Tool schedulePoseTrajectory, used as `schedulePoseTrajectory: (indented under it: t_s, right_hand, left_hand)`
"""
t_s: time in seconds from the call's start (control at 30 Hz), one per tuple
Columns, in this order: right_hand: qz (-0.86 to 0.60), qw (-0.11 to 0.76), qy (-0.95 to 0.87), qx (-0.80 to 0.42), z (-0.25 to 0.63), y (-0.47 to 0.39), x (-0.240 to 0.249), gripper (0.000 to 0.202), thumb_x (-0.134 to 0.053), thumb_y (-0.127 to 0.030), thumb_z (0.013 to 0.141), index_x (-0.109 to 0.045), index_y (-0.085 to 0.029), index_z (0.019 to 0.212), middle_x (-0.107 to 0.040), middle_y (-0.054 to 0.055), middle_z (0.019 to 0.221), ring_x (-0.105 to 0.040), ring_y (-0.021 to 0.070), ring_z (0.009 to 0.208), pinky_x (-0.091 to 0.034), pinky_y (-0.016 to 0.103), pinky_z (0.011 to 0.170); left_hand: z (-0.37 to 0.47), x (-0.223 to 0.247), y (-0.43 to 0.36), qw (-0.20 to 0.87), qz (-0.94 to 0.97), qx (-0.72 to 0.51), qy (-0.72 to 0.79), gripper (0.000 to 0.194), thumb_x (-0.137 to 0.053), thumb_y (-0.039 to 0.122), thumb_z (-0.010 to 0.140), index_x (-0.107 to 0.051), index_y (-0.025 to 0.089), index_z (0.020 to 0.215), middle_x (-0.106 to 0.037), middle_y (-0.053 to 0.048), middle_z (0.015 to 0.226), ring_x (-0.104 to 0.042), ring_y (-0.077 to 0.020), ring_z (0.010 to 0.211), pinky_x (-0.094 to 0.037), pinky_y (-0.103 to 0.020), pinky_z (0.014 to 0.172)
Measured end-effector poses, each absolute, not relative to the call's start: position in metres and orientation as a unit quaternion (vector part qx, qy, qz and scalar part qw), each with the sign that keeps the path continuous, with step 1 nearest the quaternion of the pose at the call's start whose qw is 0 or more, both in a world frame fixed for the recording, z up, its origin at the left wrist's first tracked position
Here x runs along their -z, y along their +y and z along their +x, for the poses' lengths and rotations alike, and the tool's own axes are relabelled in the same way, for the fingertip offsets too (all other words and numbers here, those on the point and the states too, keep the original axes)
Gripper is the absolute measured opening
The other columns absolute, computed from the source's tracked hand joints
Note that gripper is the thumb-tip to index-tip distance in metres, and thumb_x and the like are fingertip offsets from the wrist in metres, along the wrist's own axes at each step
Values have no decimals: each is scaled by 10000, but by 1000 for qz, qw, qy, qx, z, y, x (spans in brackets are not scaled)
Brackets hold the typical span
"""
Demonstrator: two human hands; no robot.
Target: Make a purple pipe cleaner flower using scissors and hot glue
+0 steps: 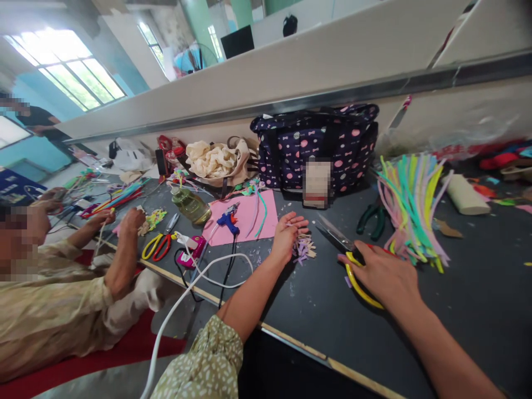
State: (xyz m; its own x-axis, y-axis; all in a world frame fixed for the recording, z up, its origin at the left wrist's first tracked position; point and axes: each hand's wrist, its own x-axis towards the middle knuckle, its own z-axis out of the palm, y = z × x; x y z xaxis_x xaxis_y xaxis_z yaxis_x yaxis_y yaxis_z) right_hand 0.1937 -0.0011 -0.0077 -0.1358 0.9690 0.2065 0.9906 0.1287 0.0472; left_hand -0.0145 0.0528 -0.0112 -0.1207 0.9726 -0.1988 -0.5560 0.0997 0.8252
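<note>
My right hand grips a pair of scissors by its yellow and red handles, with the blades pointing toward my left hand. My left hand has its fingers stretched out, palm partly turned up, and I see nothing held in it. Just beside and below those fingers lies a small heap of cut lilac and beige pieces. A glue gun, blue with an orange trigger, rests on a pink sheet beyond my left forearm. Right of the scissors are dark green-handled pliers.
A bundle of pastel pipe cleaners lies at the right. A patterned dark bag stands against the partition. A bottle of yellowish liquid, a pink power box and a white cable are at left, near a co-worker.
</note>
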Motion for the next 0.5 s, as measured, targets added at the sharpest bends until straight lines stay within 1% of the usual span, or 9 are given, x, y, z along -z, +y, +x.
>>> schedulePoseTrajectory:
  t_s: [0.1, 0.17, 0.27, 0.37, 0.43, 0.5]
  right_hand:
    - [-651, 81, -749, 88, 194, -1, 10, 483, -433, -621, 874, -634, -218, 1051, -696, 66, 817, -600, 205, 634, -173, 271, 545]
    - [-643, 99, -754, 91, 195, -1, 12, 487, -448, -616, 869, -635, -215, 1072, -701, 69, 842, -597, 200, 644, -172, 272, 539]
    - [-627, 126, -763, 92, 197, -2, 15, 491, -452, -598, 876, -639, -198, 1091, -698, 74, 843, -593, 193, 666, -178, 271, 530]
    - [-619, 137, -769, 84, 196, -2, 16, 493, -448, -600, 878, -641, -206, 1103, -695, 66, 829, -582, 186, 654, -186, 269, 525]
    - [-619, 135, -770, 79, 195, -3, 15, 493, -447, -605, 876, -641, -216, 1105, -695, 60, 822, -580, 185, 641, -189, 271, 520]
    - [-619, 135, -770, 75, 194, -2, 15, 489, -443, -605, 877, -645, -217, 1097, -695, 61, 822, -588, 189, 651, -199, 272, 517]
  left_hand:
    - [-13, 13, 52, 621, 268, -612, 409, 271, -581, 86, 751, -516, 126, 1011, -650, -120, 987, -664, -200, 920, -496, -335, 811]
    - [-13, 14, 50, 622, 287, -604, 407, 243, -613, 197, 798, -517, 128, 1010, -662, -135, 981, -667, -216, 916, -495, -345, 801]
    - [-14, 13, 48, 621, 309, -592, 411, 297, -636, 337, 809, -511, 138, 990, -677, -128, 930, -675, -201, 798, -499, -317, 707]
    - [-15, 10, 47, 622, 318, -585, 413, 310, -634, 388, 803, -511, 150, 959, -674, -89, 842, -646, -159, 660, -479, -271, 604]
    - [-16, 8, 46, 617, 321, -584, 419, 302, -644, 382, 792, -542, 150, 955, -639, -38, 752, -575, -109, 553, -435, -230, 532]
    - [-17, 6, 46, 611, 320, -582, 431, 304, -673, 367, 767, -595, 145, 960, -547, 26, 641, -442, -56, 455, -340, -191, 454]
